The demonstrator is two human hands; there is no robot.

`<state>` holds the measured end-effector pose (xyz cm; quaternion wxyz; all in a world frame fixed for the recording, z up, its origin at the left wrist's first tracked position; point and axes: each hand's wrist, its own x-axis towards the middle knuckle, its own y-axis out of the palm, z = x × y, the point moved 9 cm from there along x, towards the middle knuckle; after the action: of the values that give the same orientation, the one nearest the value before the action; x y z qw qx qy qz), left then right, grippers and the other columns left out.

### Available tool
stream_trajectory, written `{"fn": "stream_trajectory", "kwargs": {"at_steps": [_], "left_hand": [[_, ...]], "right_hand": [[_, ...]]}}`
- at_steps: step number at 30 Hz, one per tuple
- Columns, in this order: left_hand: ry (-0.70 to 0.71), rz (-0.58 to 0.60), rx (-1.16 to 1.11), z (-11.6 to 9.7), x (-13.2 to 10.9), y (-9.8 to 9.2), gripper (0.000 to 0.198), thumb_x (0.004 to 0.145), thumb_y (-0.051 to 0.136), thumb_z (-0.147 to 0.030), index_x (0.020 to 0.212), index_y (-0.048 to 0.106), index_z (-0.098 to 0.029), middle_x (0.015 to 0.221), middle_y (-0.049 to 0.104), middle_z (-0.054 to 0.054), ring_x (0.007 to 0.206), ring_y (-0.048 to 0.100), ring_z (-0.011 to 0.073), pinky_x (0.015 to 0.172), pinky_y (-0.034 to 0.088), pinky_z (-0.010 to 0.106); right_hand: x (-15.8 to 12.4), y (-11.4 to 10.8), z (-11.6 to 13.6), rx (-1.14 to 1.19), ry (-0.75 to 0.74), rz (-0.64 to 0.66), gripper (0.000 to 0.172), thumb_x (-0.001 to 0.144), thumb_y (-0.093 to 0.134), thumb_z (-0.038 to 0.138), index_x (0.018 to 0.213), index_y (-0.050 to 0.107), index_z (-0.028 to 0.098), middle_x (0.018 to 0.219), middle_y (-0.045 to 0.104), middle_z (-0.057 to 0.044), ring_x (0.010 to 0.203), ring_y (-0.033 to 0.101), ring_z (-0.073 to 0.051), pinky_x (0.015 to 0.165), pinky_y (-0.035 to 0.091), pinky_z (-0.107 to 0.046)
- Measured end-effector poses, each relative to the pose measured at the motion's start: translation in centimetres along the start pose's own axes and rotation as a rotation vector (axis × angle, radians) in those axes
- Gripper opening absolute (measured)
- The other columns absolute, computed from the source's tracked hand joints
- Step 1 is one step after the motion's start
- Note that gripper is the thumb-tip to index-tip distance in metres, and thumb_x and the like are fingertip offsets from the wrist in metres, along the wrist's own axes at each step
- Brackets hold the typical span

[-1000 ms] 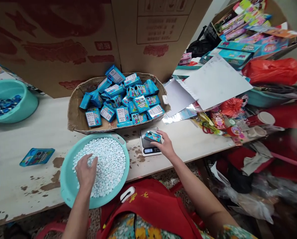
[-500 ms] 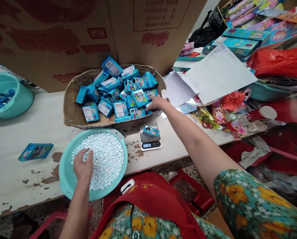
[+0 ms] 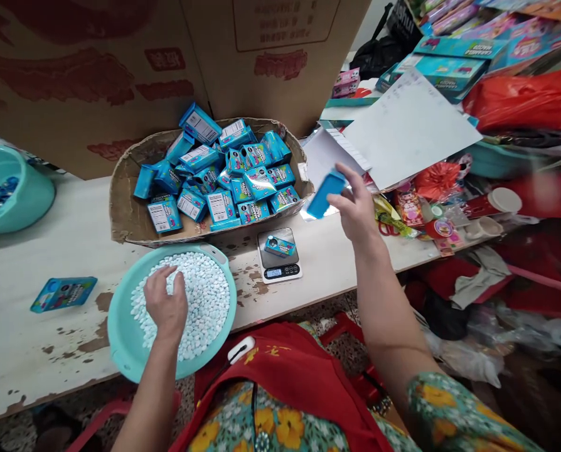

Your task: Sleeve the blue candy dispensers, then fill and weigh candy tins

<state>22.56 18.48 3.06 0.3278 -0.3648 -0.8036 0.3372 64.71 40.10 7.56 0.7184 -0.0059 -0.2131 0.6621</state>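
Observation:
A small blue candy box [image 3: 326, 194] is pinched between the thumb and fingers of my right hand [image 3: 358, 210], held up to the right of the cardboard tray [image 3: 120, 216]. Several blue candy boxes [image 3: 223, 206] lie piled in that tray. My left hand [image 3: 166, 304] is over the white candies [image 3: 204, 301] in a turquoise bowl [image 3: 120, 351], thumb and fingers apart; its fingertips are partly hidden. On the digital scale [image 3: 280, 256] between the hands, another candy box [image 3: 280, 245] lies on its side, a white candy at its round hole. The scale's display is lit.
A lone blue box [image 3: 64, 294] rests on the table [image 3: 78, 251] at left, below a turquoise basin [image 3: 36, 194] of blue-wrapped pieces. A large carton [image 3: 96, 81] stands behind the tray. White sheets [image 3: 412, 132] and mixed packages crowd the right side.
My right hand has lifted a candy box out of the tray and moved right and toward me. My left hand has shifted slightly over the candies. A white candy now shows at the box on the scale.

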Motion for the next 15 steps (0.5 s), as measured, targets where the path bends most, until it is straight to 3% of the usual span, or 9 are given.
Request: {"fn": "stream_trajectory", "kwargs": {"at_steps": [3, 5, 8, 12, 15], "left_hand": [[0.142, 0.125, -0.092, -4.4, -0.6, 2.7, 0.026, 0.087, 0.048, -0.032, 0.102, 0.063, -0.018, 0.105, 0.064, 0.009, 0.107, 0.056, 0.0223, 0.1, 0.04, 0.041], [0.267, 0.309, -0.182, -8.0, -1.5, 6.1, 0.028, 0.088, 0.046, -0.033, 0.107, 0.062, -0.02, 0.108, 0.064, 0.009, 0.107, 0.056, 0.0214, 0.099, 0.042, 0.039], [0.436, 0.55, -0.223, -12.8, -3.1, 11.5, 0.044, 0.088, 0.047, -0.037, 0.128, 0.05, -0.018, 0.13, 0.054, 0.012, 0.122, 0.047, 0.0229, 0.104, 0.038, 0.039], [0.521, 0.655, -0.153, -15.9, -4.0, 16.2, 0.057, 0.089, 0.044, -0.038, 0.141, 0.033, -0.016, 0.146, 0.035, 0.014, 0.133, 0.035, 0.0261, 0.107, 0.034, 0.044], [0.585, 0.615, -0.1, -16.7, -4.4, 16.4, 0.048, 0.091, 0.042, -0.033, 0.137, 0.04, -0.02, 0.147, 0.035, 0.011, 0.134, 0.034, 0.0265, 0.105, 0.035, 0.045]], "right_hand": [[-6.8, -3.3, -4.7, 0.262, 0.276, -0.061, 0.046, 0.074, 0.057, 0.044, 0.116, 0.055, 0.026, 0.11, 0.058, -0.005, 0.092, 0.058, -0.021, 0.074, 0.051, -0.038], [-11.4, -4.1, -8.7, 0.42, 0.466, -0.151, 0.041, 0.074, 0.054, 0.044, 0.109, 0.058, 0.024, 0.099, 0.062, -0.004, 0.084, 0.06, -0.021, 0.068, 0.051, -0.036], [-16.3, -3.9, -13.8, 0.485, 0.649, -0.282, 0.035, 0.068, 0.056, 0.041, 0.096, 0.061, 0.021, 0.083, 0.063, -0.003, 0.074, 0.06, -0.019, 0.062, 0.051, -0.033], [-18.2, -3.4, -17.1, 0.335, 0.699, -0.331, 0.035, 0.066, 0.055, 0.044, 0.088, 0.063, 0.018, 0.075, 0.064, -0.002, 0.068, 0.06, -0.019, 0.06, 0.051, -0.033], [-18.3, -3.2, -18.0, 0.225, 0.704, -0.317, 0.041, 0.063, 0.059, 0.044, 0.093, 0.065, 0.017, 0.082, 0.067, -0.003, 0.075, 0.061, -0.02, 0.065, 0.051, -0.034]]}}
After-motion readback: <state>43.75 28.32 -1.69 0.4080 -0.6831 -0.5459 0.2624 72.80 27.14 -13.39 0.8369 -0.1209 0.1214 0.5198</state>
